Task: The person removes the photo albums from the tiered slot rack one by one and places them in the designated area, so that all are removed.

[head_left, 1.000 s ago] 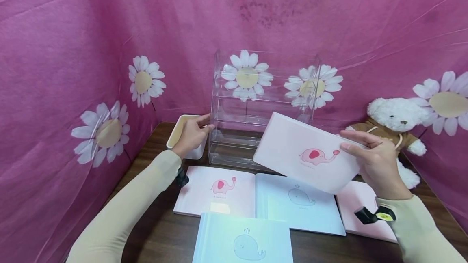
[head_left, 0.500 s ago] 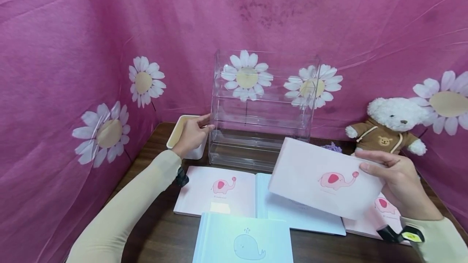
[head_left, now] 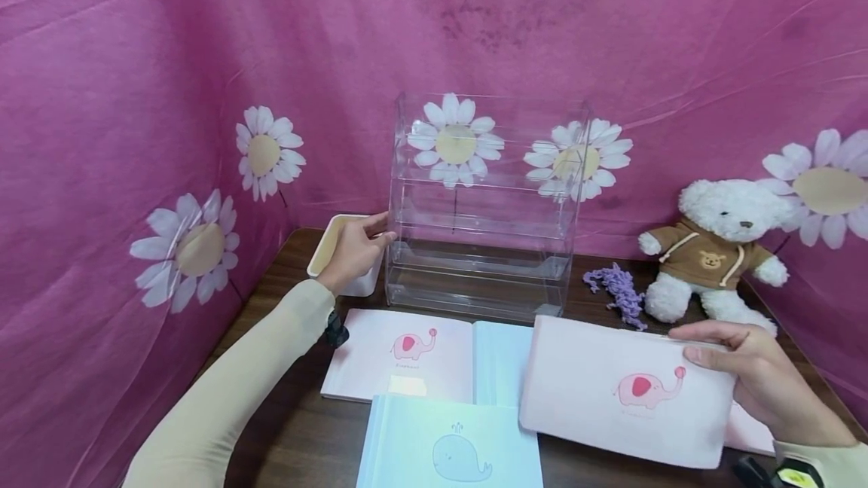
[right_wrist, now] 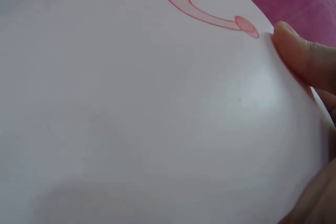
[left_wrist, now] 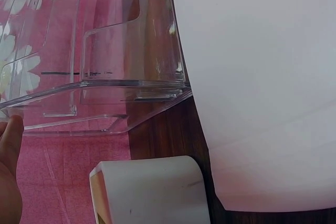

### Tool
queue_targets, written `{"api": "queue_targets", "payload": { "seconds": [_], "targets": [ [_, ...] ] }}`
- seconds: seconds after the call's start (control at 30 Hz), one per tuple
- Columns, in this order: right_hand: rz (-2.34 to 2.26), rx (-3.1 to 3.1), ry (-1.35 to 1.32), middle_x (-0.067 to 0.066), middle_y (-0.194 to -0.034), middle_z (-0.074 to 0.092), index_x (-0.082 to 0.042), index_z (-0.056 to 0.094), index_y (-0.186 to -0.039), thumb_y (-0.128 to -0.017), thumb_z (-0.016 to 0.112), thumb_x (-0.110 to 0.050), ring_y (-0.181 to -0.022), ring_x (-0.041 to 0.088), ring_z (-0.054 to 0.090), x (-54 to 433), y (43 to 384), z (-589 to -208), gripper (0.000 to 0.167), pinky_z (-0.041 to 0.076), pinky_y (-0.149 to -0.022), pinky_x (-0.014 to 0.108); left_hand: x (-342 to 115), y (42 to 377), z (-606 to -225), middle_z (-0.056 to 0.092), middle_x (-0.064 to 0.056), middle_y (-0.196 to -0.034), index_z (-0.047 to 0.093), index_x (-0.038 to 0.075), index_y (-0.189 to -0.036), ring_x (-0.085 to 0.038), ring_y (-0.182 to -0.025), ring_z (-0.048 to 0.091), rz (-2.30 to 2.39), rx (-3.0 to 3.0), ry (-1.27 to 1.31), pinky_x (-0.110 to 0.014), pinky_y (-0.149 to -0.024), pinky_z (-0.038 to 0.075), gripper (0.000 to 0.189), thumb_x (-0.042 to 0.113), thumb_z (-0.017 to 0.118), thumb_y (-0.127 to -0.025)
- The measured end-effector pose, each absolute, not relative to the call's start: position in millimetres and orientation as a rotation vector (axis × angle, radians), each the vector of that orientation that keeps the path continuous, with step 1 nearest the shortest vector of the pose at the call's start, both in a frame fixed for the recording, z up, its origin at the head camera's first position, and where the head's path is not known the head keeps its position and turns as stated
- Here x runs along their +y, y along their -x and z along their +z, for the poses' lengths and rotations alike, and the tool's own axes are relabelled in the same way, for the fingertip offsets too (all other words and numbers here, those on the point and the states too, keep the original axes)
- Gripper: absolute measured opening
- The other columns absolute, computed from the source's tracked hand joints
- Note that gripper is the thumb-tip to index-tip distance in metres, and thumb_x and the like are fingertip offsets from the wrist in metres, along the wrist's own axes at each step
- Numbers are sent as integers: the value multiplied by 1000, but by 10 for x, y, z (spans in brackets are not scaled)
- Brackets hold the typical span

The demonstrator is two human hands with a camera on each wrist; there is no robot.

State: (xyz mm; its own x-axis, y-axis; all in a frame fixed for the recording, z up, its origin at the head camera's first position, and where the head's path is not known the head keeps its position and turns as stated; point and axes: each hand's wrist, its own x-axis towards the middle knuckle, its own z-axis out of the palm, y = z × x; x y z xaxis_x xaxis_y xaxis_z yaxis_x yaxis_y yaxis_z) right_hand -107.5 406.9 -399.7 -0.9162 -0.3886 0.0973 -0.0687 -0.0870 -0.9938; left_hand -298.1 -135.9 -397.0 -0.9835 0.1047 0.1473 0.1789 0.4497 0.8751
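My right hand pinches the right edge of a pale pink book with a red elephant on its cover. It is held tilted above the table, over a blue book and another pink book. In the right wrist view the thumb lies on the cover. My left hand touches the left side of a clear acrylic rack with thumb and forefinger; its other fingers are hidden. A pink elephant book and a blue whale book lie before the rack.
A white bin stands under my left hand, left of the rack. Right of the rack are a purple tangle of yarn and a white teddy bear in a brown hoodie. A pink flowered cloth hangs behind the table.
My right hand has brought the pink book down and to the right, away from the rack's front, uncovering the yarn and bear. My left hand stays at the rack.
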Motion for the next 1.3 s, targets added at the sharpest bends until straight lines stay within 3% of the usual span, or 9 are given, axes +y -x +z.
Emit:
{"api": "queue_targets", "payload": {
  "seconds": [0.17, 0.4, 0.57, 0.97, 1.3],
  "targets": [
    [-2089, 1736, 593, 10, -113, 78, -7, 70, -126, -97, 25, 22, -96, 24, 77, 4086, 1033, -4119, 61, 62, -73, 43, -1370, 2971, -3961, 66, -12, -138, 52, 12, -149, -25, -122, 67, -1568, -2604, 266, -39, -102, 54, 52, 16, 67, -99],
    [-2004, 1488, 485, 14, -113, 77, -12, 68, -130, -102, 22, 14, -101, 28, 75, 4073, 975, -4217, 60, 60, -81, 47, -1374, 2961, -3967, 67, -12, -136, 53, 12, -148, -24, -121, 68, -1559, -2591, 304, -39, -102, 54, 51, 14, 67, -99],
    [-1999, 1304, 469, 18, -120, 74, -6, 64, -135, -103, 17, 12, -108, 31, 73, 4066, 955, -4269, 60, 59, -88, 46, -1368, 2959, -3946, 67, -12, -137, 53, 13, -148, -24, -120, 68, -1578, -2593, 277, -39, -102, 54, 52, 15, 67, -99],
    [-1874, 1330, 270, 12, -124, 74, -7, 64, -135, -106, 23, 4, -112, 24, 71, 4073, 890, -4361, 52, 57, -94, 43, -1371, 2969, -3940, 66, -12, -138, 52, 13, -149, -25, -122, 67, -1583, -2598, 263, -40, -103, 54, 52, 15, 67, -99],
    [-1743, 1628, 174, 5, -116, 77, -11, 70, -129, -108, 34, -4, -104, 17, 73, 4066, 856, -4477, 42, 62, -85, 38, -1368, 2971, -3963, 68, -13, -136, 53, 12, -148, -24, -119, 69, -1565, -2589, 287, -40, -99, 57, 52, 15, 67, -98]
  ]
}}
